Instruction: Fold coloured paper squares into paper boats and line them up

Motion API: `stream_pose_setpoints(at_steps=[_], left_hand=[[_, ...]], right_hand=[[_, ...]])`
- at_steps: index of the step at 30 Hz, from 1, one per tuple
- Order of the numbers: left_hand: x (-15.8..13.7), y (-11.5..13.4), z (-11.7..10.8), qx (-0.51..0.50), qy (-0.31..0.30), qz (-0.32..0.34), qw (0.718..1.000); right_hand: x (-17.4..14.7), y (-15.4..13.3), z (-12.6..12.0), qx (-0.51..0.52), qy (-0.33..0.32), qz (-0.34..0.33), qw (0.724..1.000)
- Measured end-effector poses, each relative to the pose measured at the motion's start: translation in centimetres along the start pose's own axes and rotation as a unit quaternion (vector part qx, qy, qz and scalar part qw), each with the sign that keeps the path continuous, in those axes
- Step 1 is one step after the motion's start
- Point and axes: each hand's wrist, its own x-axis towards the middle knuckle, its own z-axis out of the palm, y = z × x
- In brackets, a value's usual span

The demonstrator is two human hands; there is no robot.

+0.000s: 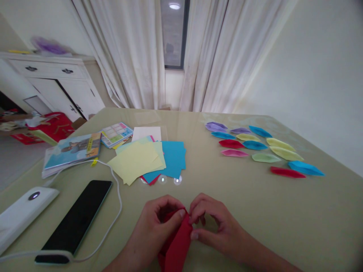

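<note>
Beyond the fingers [205, 208], pale curtains [136, 49] hung either side of a narrow, dark-framed window [172, 41], its glass showing a bright round light [174, 6]; a white cabinet [75, 88] stood far ahead to their left, a plain pale wall [320, 75] to their right

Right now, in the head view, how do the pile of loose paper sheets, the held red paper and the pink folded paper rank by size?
1. Pile of loose paper sheets
2. Held red paper, partly hidden and close to the camera, so true size is unsure
3. Pink folded paper
</note>
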Motion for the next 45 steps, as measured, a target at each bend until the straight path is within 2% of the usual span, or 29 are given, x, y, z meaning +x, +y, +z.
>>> stream_pose_setpoints(at_steps=[9, 15, 21, 28, 36, 39, 45], left_hand=[[0.0, 0.3, -0.2, -0.029, 0.009, -0.012, 0.999], [0.1, 0.5, -0.1, -0.034, 0.025, -0.016, 0.999], [-0.5, 0.5, 0.0, -0.046, 0.035, 0.030, 0.998], [-1.3, 0.3, -0.1, -0.072, 0.020, 0.062, 0.995], [-1.8, 0.3, 0.3, -0.131, 0.011, 0.099, 0.986], [-1.9, -0.1, 0.3, -0.120, -0.004, 0.121, 0.985], [-2.0, -0.3, -0.5, -0.023, -0.047, 0.235, 0.971]], right_hand=[[-0.2, -0.1, 0.0, -0.038, -0.030, -0.012, 0.999], [-0.4, -0.2, 0.0, -0.054, -0.022, -0.018, 0.998], [-0.3, -0.6, 0.2, -0.054, -0.008, -0.044, 0.998], [-1.0, -0.3, 0.1, -0.081, -0.005, -0.153, 0.985], [-1.4, -0.9, 0.0, -0.135, -0.016, -0.182, 0.974], [-1.5, -1.0, 0.0, -0.150, -0.014, -0.188, 0.971], [-1.5, -1.0, -0.1, -0.152, -0.004, -0.189, 0.970]])
